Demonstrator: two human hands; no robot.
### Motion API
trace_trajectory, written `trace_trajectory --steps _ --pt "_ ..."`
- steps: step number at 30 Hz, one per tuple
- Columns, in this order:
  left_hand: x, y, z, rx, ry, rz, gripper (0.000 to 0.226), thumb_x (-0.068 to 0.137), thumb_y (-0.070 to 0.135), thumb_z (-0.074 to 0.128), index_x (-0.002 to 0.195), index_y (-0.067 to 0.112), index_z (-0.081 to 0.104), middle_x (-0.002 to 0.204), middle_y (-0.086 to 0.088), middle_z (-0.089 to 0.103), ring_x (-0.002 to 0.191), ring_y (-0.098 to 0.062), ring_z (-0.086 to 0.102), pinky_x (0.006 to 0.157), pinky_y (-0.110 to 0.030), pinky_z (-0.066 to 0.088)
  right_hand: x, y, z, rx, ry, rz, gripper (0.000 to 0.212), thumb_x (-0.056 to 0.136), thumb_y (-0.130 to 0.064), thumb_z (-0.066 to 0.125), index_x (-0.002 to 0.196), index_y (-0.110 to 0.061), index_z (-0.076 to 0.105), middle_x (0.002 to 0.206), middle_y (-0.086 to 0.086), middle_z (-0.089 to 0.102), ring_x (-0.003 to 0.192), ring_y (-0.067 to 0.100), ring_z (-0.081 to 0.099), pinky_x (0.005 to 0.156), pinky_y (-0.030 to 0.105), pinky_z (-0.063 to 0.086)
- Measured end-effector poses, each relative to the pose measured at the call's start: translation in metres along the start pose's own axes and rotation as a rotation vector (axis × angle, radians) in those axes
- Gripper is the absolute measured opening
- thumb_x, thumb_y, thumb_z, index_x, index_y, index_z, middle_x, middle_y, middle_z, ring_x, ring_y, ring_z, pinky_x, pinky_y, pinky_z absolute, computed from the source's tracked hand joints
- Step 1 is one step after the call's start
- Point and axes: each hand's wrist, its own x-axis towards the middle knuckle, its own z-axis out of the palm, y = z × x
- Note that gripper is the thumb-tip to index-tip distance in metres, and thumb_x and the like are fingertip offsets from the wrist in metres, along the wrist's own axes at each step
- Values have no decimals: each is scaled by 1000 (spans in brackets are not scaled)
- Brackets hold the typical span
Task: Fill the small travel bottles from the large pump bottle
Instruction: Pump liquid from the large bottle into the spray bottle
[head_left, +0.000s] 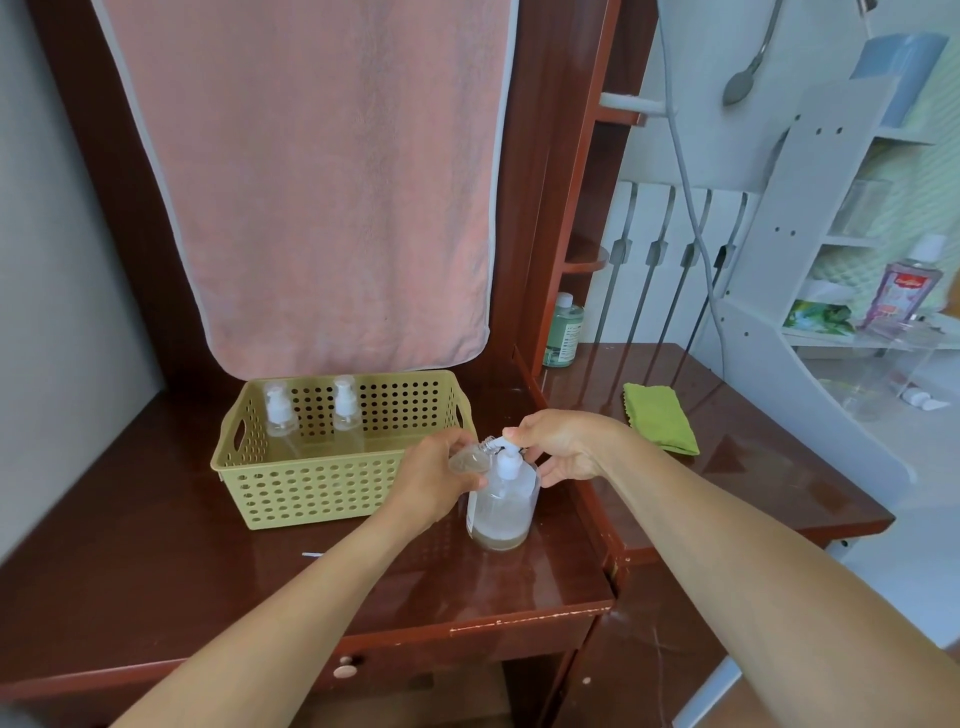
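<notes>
A large clear pump bottle stands on the dark wooden table, with a little brownish liquid at its bottom. My right hand rests on its white pump head, fingers curled over the nozzle. My left hand grips a small clear travel bottle, tilted with its open neck at the pump's spout. Two more small clear bottles with white pump caps stand upright in a yellow-green perforated basket.
A pink towel hangs behind the basket. A folded green cloth lies on the adjoining table at right. A green bottle stands at the back. White shelves with a pink bottle are at far right.
</notes>
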Motion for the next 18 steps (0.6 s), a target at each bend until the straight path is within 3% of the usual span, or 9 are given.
trace_trajectory --steps 4,8,12,18 --pt "-1 -2 2 9 -1 -5 37 73 14 80 106 20 64 103 4 66 99 -14 59 79 -25 43 1 2 4 -36 25 -2 44 99 -29 48 138 -8 43 139 22 43 124 40 48 110 47 37" --pt "-2 2 -1 14 0 -15 32 72 13 80 100 20 65 98 6 67 95 -14 61 83 -34 50 -1 2 0 -10 -2 1 54 96 -33 54 141 -7 41 137 21 45 122 38 50 107 43 40" --pt "-2 5 -2 4 -2 -6 31 73 12 79 99 21 64 99 6 67 95 -13 60 83 -33 49 -4 1 -4 -7 -11 -7 53 95 -34 54 139 -7 44 136 22 46 121 36 50 108 42 40" --pt "-1 1 0 16 -5 -5 34 73 13 80 101 21 64 101 6 66 97 -13 60 80 -29 48 -4 5 4 -48 48 -68 32 100 -29 46 124 -10 54 125 10 50 112 22 47 107 38 40"
